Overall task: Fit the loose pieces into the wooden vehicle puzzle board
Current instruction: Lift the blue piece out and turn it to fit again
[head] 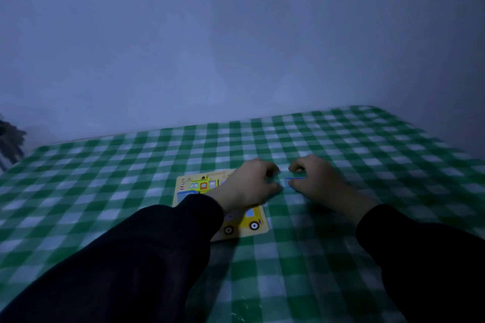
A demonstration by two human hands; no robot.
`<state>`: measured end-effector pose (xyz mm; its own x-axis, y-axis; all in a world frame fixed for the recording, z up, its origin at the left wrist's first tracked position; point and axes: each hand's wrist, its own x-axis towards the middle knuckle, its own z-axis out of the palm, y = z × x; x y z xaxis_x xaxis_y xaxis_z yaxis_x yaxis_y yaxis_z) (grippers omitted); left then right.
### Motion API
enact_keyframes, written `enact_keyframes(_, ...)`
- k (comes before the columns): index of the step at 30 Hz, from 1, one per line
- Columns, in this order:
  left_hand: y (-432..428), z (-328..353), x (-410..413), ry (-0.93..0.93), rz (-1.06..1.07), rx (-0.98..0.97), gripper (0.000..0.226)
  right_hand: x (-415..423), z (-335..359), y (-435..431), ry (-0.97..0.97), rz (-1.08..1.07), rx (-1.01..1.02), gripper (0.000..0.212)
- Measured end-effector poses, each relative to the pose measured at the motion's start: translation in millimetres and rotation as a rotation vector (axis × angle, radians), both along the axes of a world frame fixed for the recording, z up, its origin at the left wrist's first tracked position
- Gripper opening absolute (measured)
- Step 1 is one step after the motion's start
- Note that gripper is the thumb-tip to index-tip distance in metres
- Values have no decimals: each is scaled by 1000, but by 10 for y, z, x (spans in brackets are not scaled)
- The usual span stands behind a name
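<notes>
Puzzle board (pixel 195 187), frame centre: we judged it mostly filled; our right hand (pixel 319 182) pinched a blue piece (pixel 294 180) beside it; left hand (pixel 248 186) fingers curled, contents unclear.

The checked tablecloth (pixel 341 144) lies bare all around; only the puzzle board (pixel 189 189) and both sleeved forearms (pixel 157 244) block the near middle.

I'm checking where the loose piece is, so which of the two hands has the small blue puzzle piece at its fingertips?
The right hand: the small blue puzzle piece sits at its fingertips, while the left hand lies over the wooden vehicle puzzle board.
</notes>
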<state>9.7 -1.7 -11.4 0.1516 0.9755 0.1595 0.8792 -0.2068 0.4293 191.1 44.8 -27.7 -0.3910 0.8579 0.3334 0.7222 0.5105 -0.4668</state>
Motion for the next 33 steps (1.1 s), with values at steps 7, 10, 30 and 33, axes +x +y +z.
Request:
enact_keyframes(7, 137, -54, 105, 39, -15, -43, 59, 149, -38, 6, -12, 26, 14, 37)
enact_keyframes(10, 165, -83, 121, 55, -25, -48, 58, 190, -50, 10, -21, 39, 1, 39)
enact_keyframes(30, 122, -61, -6, 26, -22, -18, 41, 130, -64, 47, -37, 107, 8, 35)
enact_keyframes(33, 85, -33, -95, 30, -11, -1, 43, 51, -39, 49, -28, 138, -4, 37)
